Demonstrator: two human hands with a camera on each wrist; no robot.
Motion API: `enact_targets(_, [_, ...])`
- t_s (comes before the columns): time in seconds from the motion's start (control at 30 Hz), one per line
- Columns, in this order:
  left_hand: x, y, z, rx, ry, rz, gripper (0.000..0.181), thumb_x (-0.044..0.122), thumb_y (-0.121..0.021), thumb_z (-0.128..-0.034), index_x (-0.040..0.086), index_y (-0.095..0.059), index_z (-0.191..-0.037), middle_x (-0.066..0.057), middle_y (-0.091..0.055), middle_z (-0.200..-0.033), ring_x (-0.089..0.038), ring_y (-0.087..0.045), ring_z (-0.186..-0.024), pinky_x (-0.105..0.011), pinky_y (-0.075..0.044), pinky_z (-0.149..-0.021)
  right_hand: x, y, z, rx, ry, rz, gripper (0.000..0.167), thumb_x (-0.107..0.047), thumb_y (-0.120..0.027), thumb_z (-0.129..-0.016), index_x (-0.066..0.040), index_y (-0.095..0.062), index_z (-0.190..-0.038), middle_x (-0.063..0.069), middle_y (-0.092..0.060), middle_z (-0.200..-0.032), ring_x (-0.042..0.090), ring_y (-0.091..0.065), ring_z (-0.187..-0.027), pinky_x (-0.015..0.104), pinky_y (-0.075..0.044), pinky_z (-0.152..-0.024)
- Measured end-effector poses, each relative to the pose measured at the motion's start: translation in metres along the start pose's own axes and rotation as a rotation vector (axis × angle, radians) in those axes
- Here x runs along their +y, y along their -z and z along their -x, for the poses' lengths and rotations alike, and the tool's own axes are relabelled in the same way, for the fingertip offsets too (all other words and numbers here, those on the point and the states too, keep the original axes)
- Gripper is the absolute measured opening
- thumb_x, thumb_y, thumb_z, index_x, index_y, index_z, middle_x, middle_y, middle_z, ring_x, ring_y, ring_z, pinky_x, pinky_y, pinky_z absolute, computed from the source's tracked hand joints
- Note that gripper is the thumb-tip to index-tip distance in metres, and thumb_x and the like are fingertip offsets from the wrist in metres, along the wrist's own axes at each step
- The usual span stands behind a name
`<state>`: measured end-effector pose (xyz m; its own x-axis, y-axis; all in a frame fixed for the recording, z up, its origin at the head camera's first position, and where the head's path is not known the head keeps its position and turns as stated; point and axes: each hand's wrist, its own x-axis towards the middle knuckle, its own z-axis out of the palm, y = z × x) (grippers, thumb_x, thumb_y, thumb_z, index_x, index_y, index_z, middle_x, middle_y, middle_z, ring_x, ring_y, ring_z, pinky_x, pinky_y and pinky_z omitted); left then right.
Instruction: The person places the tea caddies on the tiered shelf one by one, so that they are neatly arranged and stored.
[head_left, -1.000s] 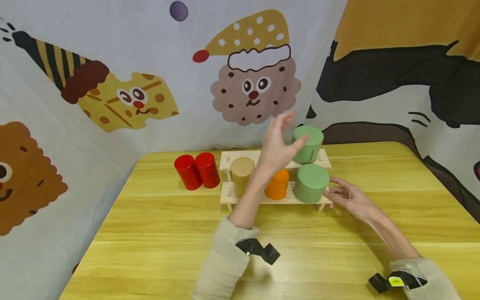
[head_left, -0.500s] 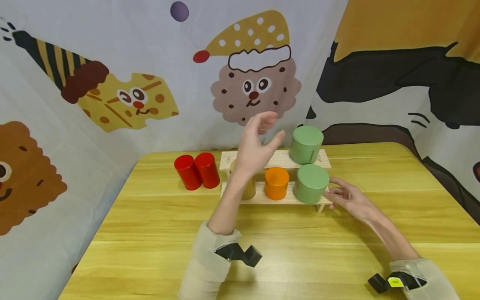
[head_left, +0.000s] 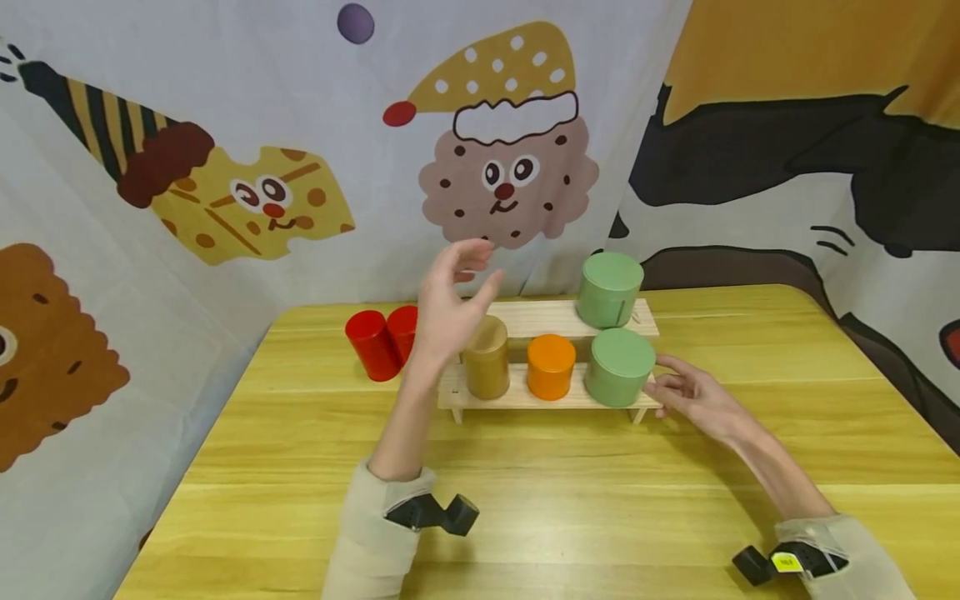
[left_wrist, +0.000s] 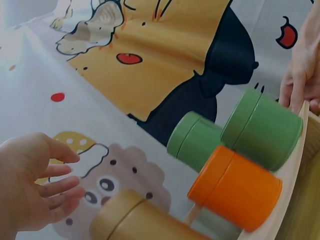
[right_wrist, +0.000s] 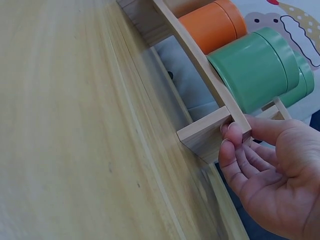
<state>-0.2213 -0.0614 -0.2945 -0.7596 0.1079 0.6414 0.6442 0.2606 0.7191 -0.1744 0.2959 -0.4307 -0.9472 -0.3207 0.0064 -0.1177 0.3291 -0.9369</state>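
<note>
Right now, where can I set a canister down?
Free: the upper shelf, just left of its green canister; table between lower shelf and sleeves. Crowded: the lower shelf, with gold canister, orange canister and front green canister, right hand gripping its end.

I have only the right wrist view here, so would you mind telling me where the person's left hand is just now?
Observer: The left hand is raised near the left end of the rack, as the head view shows.
Operator: Thank you; is it holding anything?
Observer: No, the left wrist view shows its fingers apart from every canister.
Operator: That helps; and may I ask whether any canisters are off the rack?
Observer: Yes, two red canisters stand on the table to the left of it, one of them partly hidden by that hand in the head view.
</note>
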Motion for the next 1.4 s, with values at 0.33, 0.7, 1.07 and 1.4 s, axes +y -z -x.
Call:
enact_targets(0.33, [-0.019, 0.025, 0.011, 0.054, 0.038, -0.015, 0.033, 0.002, -0.070, -0.0928, -0.003, -0.063, -0.125, -0.018, -0.065, -0.117, -0.032, -0.061, -0.107, -0.041, -0.049, -0.094, -0.001, 0.001, 0.000, -0.006, -0.016, -0.012, 0.061, -0.011, -0.056, -0.104, 0.010, -0.026, -0.152, 0.021, -0.064, -0.112, 0.021, -0.066, -0.078, 0.031, -0.057, -0.077])
enact_targets(0.7, [-0.042, 0.055, 0.027, 0.122, 0.108, -0.102, 0.033, 0.003, -0.071, -0.0924, -0.002, -0.064, -0.125, -0.017, -0.064, -0.120, -0.031, -0.058, -0.109, -0.048, -0.047, -0.098, 0.000, 0.000, -0.002, -0.010, -0.012, -0.013, 0.061, -0.010, -0.056, -0.104, 0.010, -0.025, -0.153, 0.022, -0.064, -0.115, 0.021, -0.066, -0.079, 0.031, -0.057, -0.077])
enact_targets(1.07, [-0.072, 0.084, 0.042, 0.153, 0.233, -0.208, 0.037, 0.002, -0.070, -0.0902, -0.004, -0.063, -0.126, -0.020, -0.060, -0.123, -0.033, -0.053, -0.114, -0.046, -0.042, -0.100, 0.000, 0.000, -0.002, -0.013, -0.016, -0.022, 0.063, -0.010, -0.056, -0.104, 0.011, -0.023, -0.153, 0.025, -0.063, -0.119, 0.021, -0.066, -0.081, 0.032, -0.058, -0.078])
enact_targets(1.4, [-0.092, 0.103, 0.052, 0.107, 0.381, -0.302, 0.047, 0.011, -0.070, -0.0917, 0.000, -0.057, -0.135, -0.021, -0.051, -0.135, -0.038, -0.048, -0.122, -0.050, -0.038, -0.107, 0.000, 0.001, -0.002, -0.013, -0.020, -0.010, 0.063, -0.009, -0.056, -0.104, 0.012, -0.022, -0.153, 0.023, -0.064, -0.115, 0.020, -0.066, -0.079, 0.030, -0.056, -0.079])
